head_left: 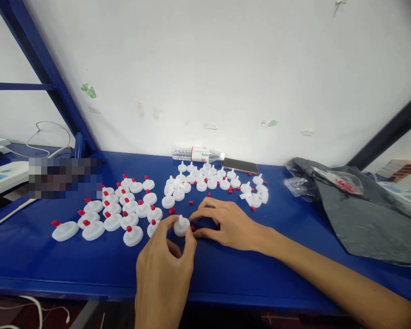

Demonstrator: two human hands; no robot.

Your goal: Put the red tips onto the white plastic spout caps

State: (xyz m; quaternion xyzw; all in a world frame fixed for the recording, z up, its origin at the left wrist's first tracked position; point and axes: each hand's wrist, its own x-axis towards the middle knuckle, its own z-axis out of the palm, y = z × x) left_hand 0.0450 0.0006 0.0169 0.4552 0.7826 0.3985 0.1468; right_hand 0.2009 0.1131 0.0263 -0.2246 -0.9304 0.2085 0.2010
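My left hand [167, 260] pinches a white spout cap [181, 226] by its round base between thumb and index finger, with the bare spout pointing up. Close by on the right, my right hand [226, 224] has its thumb and index fingertip around a small red tip cap [192, 227]. To the left stand several white caps with red tips [133, 235] fitted on their spouts. Farther back lies a cluster of white spout caps [201, 183] without red tips, with loose red tips [191, 202] scattered around them.
Against the wall, a clear plastic bottle [198, 154] lies on its side beside a dark phone [240, 166]. Dark grey plastic bags [356, 224] cover the right side of the blue table [260, 278]. White power strips [7, 176] and cables are at the left.
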